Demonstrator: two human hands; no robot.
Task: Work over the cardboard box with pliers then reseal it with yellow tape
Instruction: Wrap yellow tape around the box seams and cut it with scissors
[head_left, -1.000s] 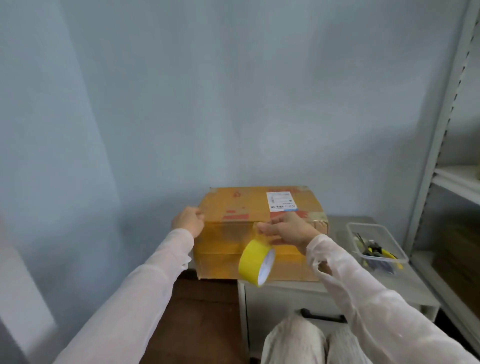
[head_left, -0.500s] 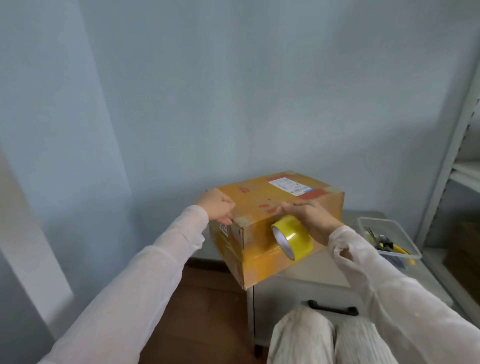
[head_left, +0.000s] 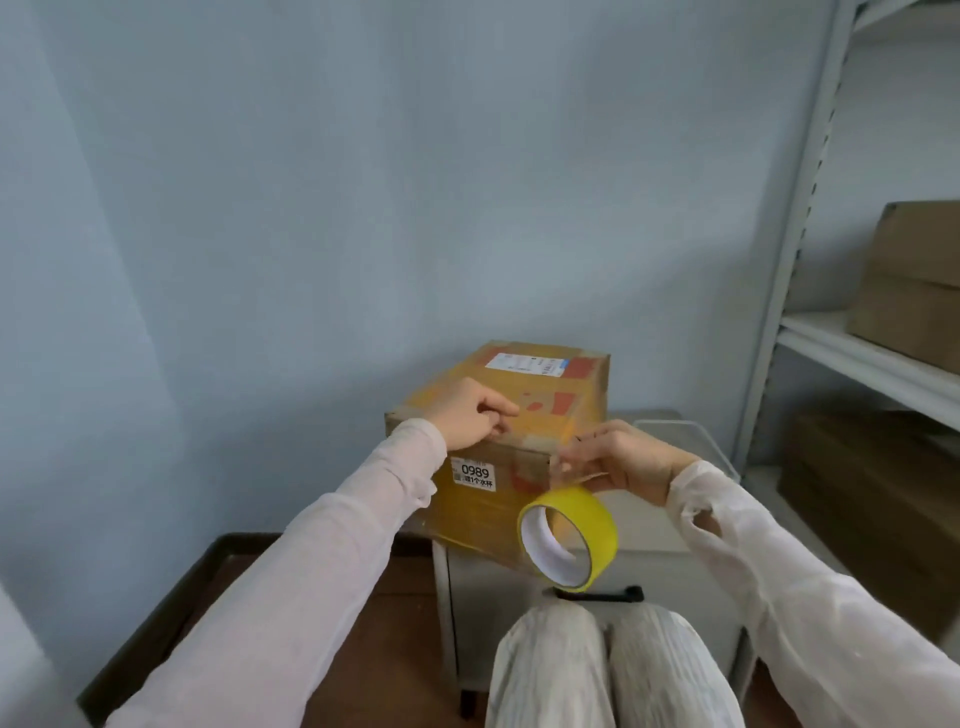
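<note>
While the closed brown cardboard box (head_left: 524, 395) sits on the small grey cabinet (head_left: 649, 571), the left hand (head_left: 467, 415) rests with curled fingers on its top near edge; whether it grips anything cannot be told. At the box's near right corner, the right hand (head_left: 623, 457) pinches a strip drawn from the roll of yellow adhesive tape (head_left: 597, 525) hanging just below. Behind that hand a clear plastic bin (head_left: 691, 431) shows only its rim, contents hidden.

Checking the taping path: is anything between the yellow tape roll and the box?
Nothing visible. The tape roll hangs from the right hand, in front of the box; the left hand rests on its top.
</note>
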